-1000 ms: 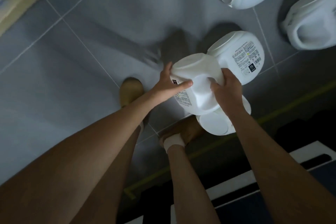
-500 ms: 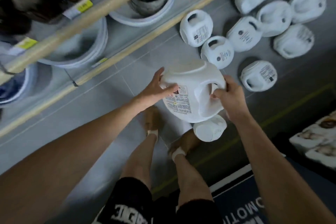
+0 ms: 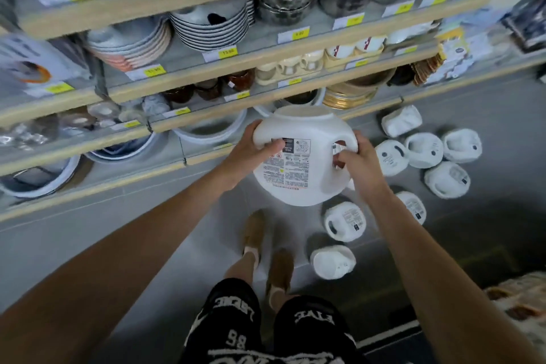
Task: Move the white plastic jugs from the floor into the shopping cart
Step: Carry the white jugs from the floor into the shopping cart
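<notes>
Currently a large white plastic jug with a printed label is held mid-carry above the grey floor — clamped by the left hand at its side and the right hand at its handle. Next, a turn toward the unseen cart is likely required.

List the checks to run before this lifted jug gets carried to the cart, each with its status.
1. Left hand grips the large white plastic jug: ok.
2. Right hand holds its handle side: ok.
3. Jug off the grey tiled floor: ok.
4. Cap shut: cannot tell.
5. Shopping cart located: cannot tell, not in view.
6. Stepping room: not ok, a second white plastic jug lies beside the brown shoes.
</notes>
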A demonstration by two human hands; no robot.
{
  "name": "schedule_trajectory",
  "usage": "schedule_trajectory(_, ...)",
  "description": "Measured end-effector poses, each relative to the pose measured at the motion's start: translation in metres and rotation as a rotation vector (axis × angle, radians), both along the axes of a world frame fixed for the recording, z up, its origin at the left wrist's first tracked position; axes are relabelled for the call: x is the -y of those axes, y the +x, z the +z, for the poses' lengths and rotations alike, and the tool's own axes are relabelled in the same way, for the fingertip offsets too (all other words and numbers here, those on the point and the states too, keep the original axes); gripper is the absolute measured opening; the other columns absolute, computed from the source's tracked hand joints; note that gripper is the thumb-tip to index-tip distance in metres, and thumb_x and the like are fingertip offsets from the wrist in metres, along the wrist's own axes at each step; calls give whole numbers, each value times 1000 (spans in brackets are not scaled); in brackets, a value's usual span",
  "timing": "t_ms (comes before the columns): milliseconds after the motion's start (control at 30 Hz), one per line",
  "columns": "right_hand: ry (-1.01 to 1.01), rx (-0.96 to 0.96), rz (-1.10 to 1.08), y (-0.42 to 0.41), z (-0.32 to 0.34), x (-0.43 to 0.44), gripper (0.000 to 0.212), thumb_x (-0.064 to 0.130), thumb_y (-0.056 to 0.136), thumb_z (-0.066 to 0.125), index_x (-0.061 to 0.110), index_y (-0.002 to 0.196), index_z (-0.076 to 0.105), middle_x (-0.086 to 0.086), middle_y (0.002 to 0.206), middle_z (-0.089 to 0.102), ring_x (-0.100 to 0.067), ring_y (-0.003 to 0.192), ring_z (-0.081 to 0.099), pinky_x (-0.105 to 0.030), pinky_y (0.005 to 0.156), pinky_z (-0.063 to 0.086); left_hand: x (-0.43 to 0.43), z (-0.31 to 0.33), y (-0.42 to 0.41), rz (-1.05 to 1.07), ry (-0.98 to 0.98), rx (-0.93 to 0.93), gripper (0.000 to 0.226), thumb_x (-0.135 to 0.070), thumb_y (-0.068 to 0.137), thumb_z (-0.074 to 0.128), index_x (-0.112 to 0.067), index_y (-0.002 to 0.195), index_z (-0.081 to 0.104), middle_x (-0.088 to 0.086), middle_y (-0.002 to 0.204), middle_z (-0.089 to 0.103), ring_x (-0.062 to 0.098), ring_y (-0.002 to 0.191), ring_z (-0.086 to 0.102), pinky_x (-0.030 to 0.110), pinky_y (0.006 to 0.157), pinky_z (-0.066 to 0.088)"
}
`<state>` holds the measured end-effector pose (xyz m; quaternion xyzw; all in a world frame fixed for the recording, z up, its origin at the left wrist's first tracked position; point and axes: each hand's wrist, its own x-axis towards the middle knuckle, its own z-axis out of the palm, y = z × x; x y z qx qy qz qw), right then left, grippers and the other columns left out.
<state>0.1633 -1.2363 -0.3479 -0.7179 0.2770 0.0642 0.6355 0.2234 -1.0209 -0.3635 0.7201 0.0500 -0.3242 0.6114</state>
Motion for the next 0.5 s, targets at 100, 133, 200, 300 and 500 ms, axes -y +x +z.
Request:
schedule_trajectory(100,33,25,67,7,24,-26,34,2,71,53,21,98,60,1,80,61,-19,79,53,-29,69,42,-29,30,-11,112,-16,36,88,-44,64,81,-25,135,33,6,123,58,26,112,60,45,92,52)
schedule_trajectory(133,43,32,105,11,32,-38,36,4,70,54,21,102,60,0,84,62,-20,81,54,-30,70,43,-42,36,-15,157,-21,40,86,-40,69,80,-23,138,32,7,125,57,26,113,59,44,91,52)
schedule_trajectory(200,53,43,211,22,45,-66,44,10,66,56,17,110,60,-1,90,64,-20,86,58,-31,74,46,-70,51,-23,254,-18,50,72,-30,81,72,-23,140,30,9,128,55,25,112,59,42,84,55)
schedule_trajectory(300,91,52,363,39,64,-117,45,15,63,63,14,108,60,-5,97,66,-22,95,62,-33,81,50,-124,68,-42,374,-7,79,59,-34,85,67,-30,134,33,4,127,54,21,107,59,40,81,55)
schedule_trajectory(500,130,-1,688,56,89,-259,38,17,71,71,23,107,62,-1,103,70,-24,102,67,-38,89,53,-253,89,-94,648,-26,69,107,-65,48,71,-31,140,30,2,128,56,22,110,60,47,92,51)
